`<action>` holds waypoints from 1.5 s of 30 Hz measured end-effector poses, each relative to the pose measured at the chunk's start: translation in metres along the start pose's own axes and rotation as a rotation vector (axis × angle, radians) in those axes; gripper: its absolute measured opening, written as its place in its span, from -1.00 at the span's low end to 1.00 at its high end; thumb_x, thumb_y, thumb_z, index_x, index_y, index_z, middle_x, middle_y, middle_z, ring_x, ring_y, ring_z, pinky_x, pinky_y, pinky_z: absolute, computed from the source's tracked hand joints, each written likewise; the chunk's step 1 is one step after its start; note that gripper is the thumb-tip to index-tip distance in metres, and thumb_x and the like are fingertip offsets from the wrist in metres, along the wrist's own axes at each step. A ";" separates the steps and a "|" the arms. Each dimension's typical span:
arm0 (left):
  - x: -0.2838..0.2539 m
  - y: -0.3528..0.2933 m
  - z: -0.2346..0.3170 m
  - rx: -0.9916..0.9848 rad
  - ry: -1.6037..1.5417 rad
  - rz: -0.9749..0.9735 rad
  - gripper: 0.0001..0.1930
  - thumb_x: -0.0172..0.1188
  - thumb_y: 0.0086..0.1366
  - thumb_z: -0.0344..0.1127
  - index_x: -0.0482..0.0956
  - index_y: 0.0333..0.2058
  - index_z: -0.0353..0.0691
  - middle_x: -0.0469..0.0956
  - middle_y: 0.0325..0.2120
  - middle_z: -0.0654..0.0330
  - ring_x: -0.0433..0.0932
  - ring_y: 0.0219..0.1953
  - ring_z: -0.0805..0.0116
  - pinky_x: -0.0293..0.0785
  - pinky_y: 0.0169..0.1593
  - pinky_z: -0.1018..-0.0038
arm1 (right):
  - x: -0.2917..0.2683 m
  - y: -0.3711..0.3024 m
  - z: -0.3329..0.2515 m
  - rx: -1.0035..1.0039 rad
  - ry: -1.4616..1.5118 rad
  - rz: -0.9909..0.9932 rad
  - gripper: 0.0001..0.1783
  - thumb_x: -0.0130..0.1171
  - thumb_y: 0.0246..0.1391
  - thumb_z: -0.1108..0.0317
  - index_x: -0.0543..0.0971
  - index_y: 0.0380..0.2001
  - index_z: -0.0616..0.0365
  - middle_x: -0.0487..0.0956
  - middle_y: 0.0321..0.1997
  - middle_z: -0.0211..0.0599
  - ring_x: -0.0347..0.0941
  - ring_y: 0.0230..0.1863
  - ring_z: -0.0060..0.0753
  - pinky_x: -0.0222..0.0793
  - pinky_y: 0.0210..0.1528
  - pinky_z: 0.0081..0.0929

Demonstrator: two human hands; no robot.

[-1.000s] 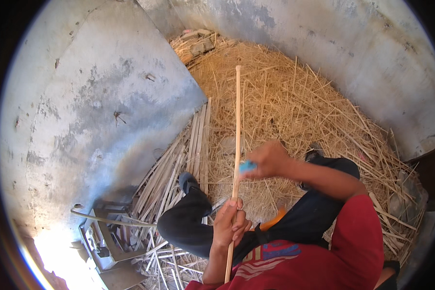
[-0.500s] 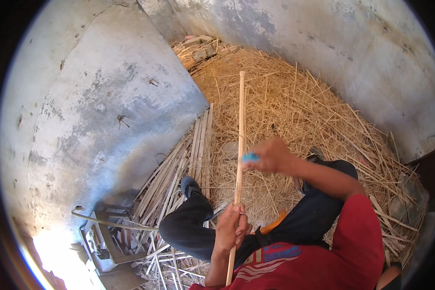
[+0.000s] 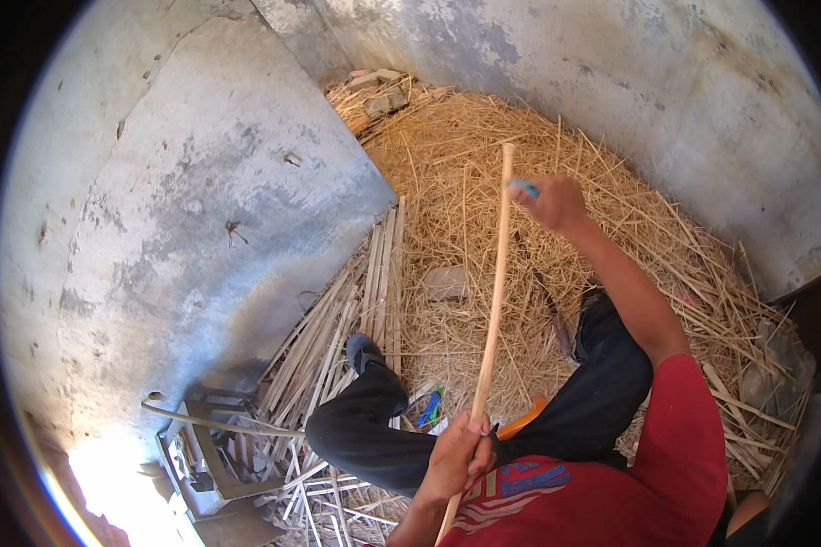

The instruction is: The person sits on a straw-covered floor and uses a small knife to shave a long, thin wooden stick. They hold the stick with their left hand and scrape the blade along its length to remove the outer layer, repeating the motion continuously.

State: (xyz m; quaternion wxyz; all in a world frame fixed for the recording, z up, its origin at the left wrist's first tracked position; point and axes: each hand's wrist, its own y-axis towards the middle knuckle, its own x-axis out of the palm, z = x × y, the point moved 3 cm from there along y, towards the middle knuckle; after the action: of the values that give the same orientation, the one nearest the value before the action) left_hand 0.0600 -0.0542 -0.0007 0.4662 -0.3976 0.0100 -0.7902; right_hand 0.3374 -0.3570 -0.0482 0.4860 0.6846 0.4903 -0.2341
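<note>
Stick [image 3: 494, 314], probably light and springy, passes right of the stone slab [image 3: 445, 283]; gripping nearer than the slab looks steadiest, where the left hand [image 3: 460, 453] closes round it. Beyond the slab, the right hand [image 3: 559, 202] curls around a blue piece [image 3: 524, 188].

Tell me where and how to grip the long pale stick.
Probably grip the pale stick midway, from its left: that slender stretch is bare, between the left hand closed lower down and the right hand near the far end; the right forearm crowds the other side.
</note>
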 end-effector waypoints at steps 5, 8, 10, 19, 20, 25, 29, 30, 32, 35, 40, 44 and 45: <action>-0.008 -0.018 -0.012 -0.125 0.125 0.069 -0.75 -0.25 0.49 -0.13 0.27 -0.25 -0.17 0.17 -0.82 0.35 0.05 -0.85 0.60 0.01 -0.75 0.68 | -0.003 0.009 0.034 -0.080 -0.082 -0.046 -0.09 -0.36 0.05 -0.57 0.58 -0.65 0.05 0.20 -0.89 -0.46 0.21 -0.81 -0.45 0.10 -0.75 -0.37; -0.009 -0.033 -0.015 -0.153 0.199 0.069 -0.74 -0.23 0.49 -0.12 0.28 -0.25 -0.18 0.18 -0.82 0.35 0.06 -0.85 0.60 0.01 -0.76 0.67 | -0.010 0.016 0.083 0.353 0.009 0.064 -0.07 -0.40 0.05 -0.57 0.64 -0.50 0.05 0.27 -0.83 -0.39 0.32 -0.70 -0.40 0.29 -0.56 -0.33; -0.012 -0.043 -0.014 -0.149 0.215 0.093 -0.75 -0.22 0.48 -0.13 0.28 -0.25 -0.19 0.18 -0.82 0.34 0.05 -0.86 0.59 0.02 -0.77 0.66 | -0.025 0.012 0.147 0.688 0.054 0.054 -0.04 -0.41 0.04 -0.59 0.67 -0.34 0.05 0.39 -0.73 -0.29 0.42 -0.56 -0.35 0.43 -0.35 -0.27; -0.017 0.024 0.015 0.064 -0.050 0.159 -0.76 -0.24 0.48 -0.18 0.31 -0.25 -0.19 0.12 -0.83 0.37 0.00 -0.90 0.56 0.04 -0.66 0.63 | -0.013 -0.065 -0.091 -0.139 0.270 -0.341 -0.35 0.04 -0.05 -0.43 0.67 -0.47 -0.05 0.56 -0.62 -0.29 0.53 -0.52 -0.21 0.38 -0.45 -0.27; -0.014 0.031 0.021 0.076 -0.050 0.140 -0.76 -0.24 0.48 -0.18 0.32 -0.25 -0.20 0.12 -0.83 0.37 -0.01 -0.90 0.56 0.04 -0.66 0.63 | -0.025 -0.077 -0.117 -0.291 0.301 -0.362 -0.45 0.16 -0.06 -0.33 0.65 -0.58 -0.05 0.54 -0.66 -0.36 0.50 -0.61 -0.27 0.35 -0.57 -0.36; -0.004 0.041 0.040 0.121 0.016 0.153 -0.72 -0.27 0.49 -0.17 0.32 -0.24 -0.24 0.11 -0.83 0.37 -0.03 -0.89 0.59 0.00 -0.70 0.64 | -0.030 -0.098 -0.142 -0.520 0.286 -0.216 -0.26 0.09 -0.17 -0.51 0.50 -0.77 0.02 0.37 -0.85 -0.31 0.36 -0.81 -0.20 0.22 -0.74 -0.34; 0.002 0.042 0.040 0.158 0.125 0.158 -0.71 -0.25 0.49 -0.16 0.34 -0.21 -0.26 0.11 -0.81 0.39 -0.04 -0.85 0.63 -0.03 -0.71 0.65 | -0.035 -0.089 -0.130 -0.522 0.296 -0.078 -0.25 0.08 -0.14 -0.50 0.41 -0.84 0.00 0.35 -0.86 -0.33 0.36 -0.81 -0.24 0.21 -0.75 -0.36; 0.003 0.043 0.039 0.153 0.157 0.163 -0.71 -0.24 0.48 -0.15 0.34 -0.21 -0.27 0.11 -0.81 0.40 -0.04 -0.85 0.64 -0.02 -0.71 0.65 | -0.033 -0.083 -0.122 -0.470 0.314 -0.030 -0.25 0.07 -0.13 -0.50 0.40 -0.84 0.00 0.34 -0.86 -0.34 0.36 -0.81 -0.26 0.20 -0.75 -0.36; 0.001 0.043 0.033 0.155 0.168 0.134 -0.71 -0.21 0.47 -0.14 0.34 -0.21 -0.26 0.11 -0.81 0.41 -0.04 -0.83 0.65 -0.03 -0.69 0.65 | -0.026 -0.072 -0.107 -0.364 0.292 -0.021 -0.26 0.09 -0.14 -0.49 0.37 -0.84 -0.01 0.33 -0.85 -0.36 0.35 -0.81 -0.28 0.19 -0.75 -0.36; -0.001 0.042 0.031 0.161 0.160 0.129 -0.71 -0.19 0.47 -0.12 0.34 -0.21 -0.24 0.11 -0.79 0.41 -0.04 -0.80 0.65 -0.05 -0.67 0.65 | -0.023 -0.068 -0.098 -0.314 0.214 -0.083 -0.28 0.13 -0.17 -0.49 0.35 -0.84 -0.03 0.33 -0.83 -0.39 0.33 -0.80 -0.30 0.18 -0.74 -0.36; -0.005 0.040 0.033 0.151 0.138 0.140 -0.73 -0.18 0.46 -0.14 0.32 -0.20 -0.23 0.10 -0.78 0.42 -0.05 -0.79 0.65 -0.03 -0.64 0.64 | -0.020 -0.083 -0.120 -0.527 0.236 -0.036 -0.27 0.14 -0.18 -0.49 0.35 -0.84 -0.03 0.30 -0.85 -0.40 0.32 -0.81 -0.29 0.17 -0.75 -0.36; -0.008 0.041 0.029 0.147 0.088 0.118 -0.76 -0.17 0.47 -0.16 0.31 -0.19 -0.23 0.10 -0.78 0.44 -0.04 -0.79 0.65 -0.01 -0.63 0.63 | -0.010 -0.072 -0.110 -0.463 0.306 0.012 -0.23 0.16 -0.26 -0.52 0.27 -0.86 -0.02 0.27 -0.85 -0.43 0.31 -0.80 -0.31 0.15 -0.75 -0.37; -0.009 0.040 0.030 0.144 0.081 0.121 -0.76 -0.17 0.47 -0.17 0.31 -0.19 -0.23 0.10 -0.78 0.44 -0.03 -0.79 0.66 -0.01 -0.63 0.63 | -0.008 -0.069 -0.108 -0.502 0.283 0.033 -0.23 0.14 -0.26 -0.54 0.27 -0.86 -0.03 0.27 -0.86 -0.43 0.30 -0.82 -0.33 0.15 -0.76 -0.38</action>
State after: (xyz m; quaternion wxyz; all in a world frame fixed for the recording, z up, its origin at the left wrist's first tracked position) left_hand 0.1108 -0.0600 -0.0012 0.5395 -0.3298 -0.0040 -0.7747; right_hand 0.2551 -0.2604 -0.0270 0.5707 0.5767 0.5846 0.0000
